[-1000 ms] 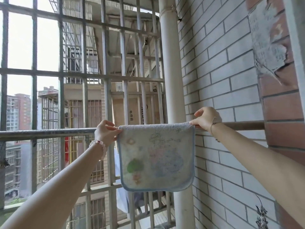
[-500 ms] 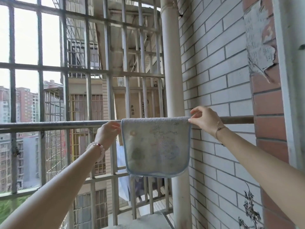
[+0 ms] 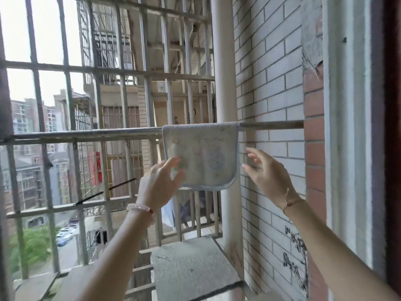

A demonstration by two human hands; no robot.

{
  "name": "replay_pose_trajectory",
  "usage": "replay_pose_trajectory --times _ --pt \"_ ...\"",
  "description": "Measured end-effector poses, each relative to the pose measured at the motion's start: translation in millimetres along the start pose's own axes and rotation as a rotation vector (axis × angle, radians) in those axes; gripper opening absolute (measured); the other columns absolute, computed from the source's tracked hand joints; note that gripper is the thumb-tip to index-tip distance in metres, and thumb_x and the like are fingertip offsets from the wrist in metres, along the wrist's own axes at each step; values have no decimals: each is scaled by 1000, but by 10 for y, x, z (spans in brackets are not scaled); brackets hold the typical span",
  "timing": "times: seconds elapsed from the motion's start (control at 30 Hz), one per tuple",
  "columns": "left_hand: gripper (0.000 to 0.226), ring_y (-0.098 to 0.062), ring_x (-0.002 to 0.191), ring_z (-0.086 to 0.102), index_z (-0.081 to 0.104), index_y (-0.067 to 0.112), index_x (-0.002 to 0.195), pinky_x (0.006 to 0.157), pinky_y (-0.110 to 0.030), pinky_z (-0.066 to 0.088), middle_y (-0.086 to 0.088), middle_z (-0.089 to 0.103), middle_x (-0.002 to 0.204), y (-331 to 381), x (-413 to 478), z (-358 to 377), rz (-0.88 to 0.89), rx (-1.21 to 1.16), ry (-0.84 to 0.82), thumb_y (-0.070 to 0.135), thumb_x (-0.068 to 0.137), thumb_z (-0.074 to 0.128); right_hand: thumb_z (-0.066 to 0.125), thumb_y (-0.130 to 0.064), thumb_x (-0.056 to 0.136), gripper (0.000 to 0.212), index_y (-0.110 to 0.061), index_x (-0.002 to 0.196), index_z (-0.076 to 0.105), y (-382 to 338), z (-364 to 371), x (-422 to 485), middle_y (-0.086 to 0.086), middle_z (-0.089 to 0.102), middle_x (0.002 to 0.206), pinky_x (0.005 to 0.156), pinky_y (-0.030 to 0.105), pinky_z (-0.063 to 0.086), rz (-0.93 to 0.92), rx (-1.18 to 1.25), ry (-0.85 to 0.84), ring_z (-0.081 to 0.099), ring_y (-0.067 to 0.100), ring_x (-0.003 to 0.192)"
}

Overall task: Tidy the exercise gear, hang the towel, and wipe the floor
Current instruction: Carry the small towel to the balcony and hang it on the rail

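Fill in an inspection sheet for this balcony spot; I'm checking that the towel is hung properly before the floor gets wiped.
Surface: grey concrete ledge below the bars.
Job's things: towel draped over the horizontal rail, hanging flat in front of the white pipe; exercise gear not in view.
Clutter: nothing seen.
Hands: left hand open, fingers spread, overlapping the towel's lower left corner, contact cannot be told; right hand open, apart from the towel's right edge.
Cables: thin dark strip across the lower bars; cannot tell if it is a cable.
Surroundings: metal window bars, white brick wall, buildings outside.
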State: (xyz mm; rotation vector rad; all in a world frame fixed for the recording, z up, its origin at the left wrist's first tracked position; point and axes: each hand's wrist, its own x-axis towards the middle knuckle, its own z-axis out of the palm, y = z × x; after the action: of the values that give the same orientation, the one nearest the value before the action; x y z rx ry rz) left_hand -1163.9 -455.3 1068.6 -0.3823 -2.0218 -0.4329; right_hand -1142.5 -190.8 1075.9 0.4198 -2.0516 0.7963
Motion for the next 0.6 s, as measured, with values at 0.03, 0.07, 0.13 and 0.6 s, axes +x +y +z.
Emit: replay_pose_trajectory --times 0.03,0.07,0.13,0.6 --pt "31 -19 83 66 58 22 119 62 -40 57 2 68 107 31 -133 11 42 27 14 35 91 54 62 -23 86 48 -15 132 49 7 1 -148 3 59 126 88 16 36 -14 -11 -11 56 17 114" --pt "30 -20 80 66 59 19 117 60 -38 57 0 69 103 70 -259 11 77 47 31 33 91 56 62 -23 87 48 -14 132 48 18 0 -283 4 58 127 89 16 35 -28 -14 -13 54 17 116" --pt "29 -20 73 66 62 14 113 59 -32 55 -2 71 94 153 -519 9 123 71 57 27 87 63 61 -22 87 49 -13 133 48 39 -15 -549 4 57 129 91 16 34 -39 -7 -21 53 16 118" --pt "49 -18 86 66 61 19 114 73 -35 55 3 69 99 567 -1779 -14 46 201 -190 52 87 36 56 -33 88 48 -22 133 45 133 13 -1671 -6 53 132 90 16 33 37 -14 -236 50 12 119"
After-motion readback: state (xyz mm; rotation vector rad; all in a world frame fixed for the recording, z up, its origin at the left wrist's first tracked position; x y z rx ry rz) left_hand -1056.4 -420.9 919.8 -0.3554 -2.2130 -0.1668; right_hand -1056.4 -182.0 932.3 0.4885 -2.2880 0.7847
